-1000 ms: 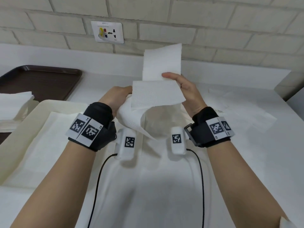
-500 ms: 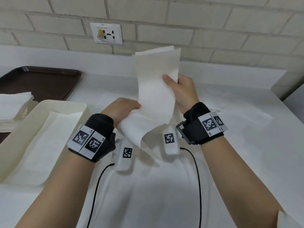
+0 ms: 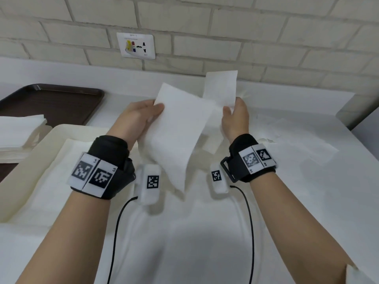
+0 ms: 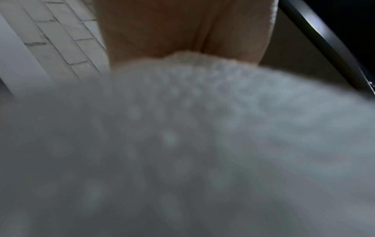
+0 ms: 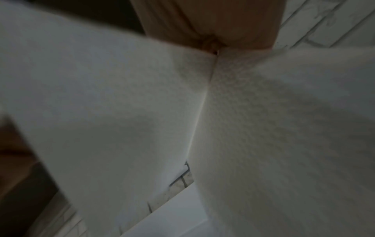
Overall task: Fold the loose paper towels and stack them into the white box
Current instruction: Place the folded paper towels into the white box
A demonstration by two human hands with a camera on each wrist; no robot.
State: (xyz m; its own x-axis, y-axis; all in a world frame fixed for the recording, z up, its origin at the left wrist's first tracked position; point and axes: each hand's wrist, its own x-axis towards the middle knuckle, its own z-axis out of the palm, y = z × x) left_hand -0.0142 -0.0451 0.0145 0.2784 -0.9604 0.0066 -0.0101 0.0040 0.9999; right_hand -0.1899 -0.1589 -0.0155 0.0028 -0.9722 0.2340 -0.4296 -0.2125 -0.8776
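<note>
Centre of the frame, both hands are up over the tabletop (image 3: pixel 307 191) with one paper towel (image 3: pixel 180 130) stretched between them: the left hand (image 3: pixel 136 117) pinches its left edge, the right hand (image 3: pixel 235 117) grips the right side, a flap standing up above it. At left sits the white box (image 3: pixel 41 144), a towel lying flat inside.

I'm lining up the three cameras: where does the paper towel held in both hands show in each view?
Head: the paper towel hangs mid-frame between the left hand and the right hand.
Left wrist: it fills the lower frame as a blurred dimpled sheet under the fingers.
Right wrist: it covers most of the frame, creased down the middle.
Shared landmark: the brick wall.
</note>
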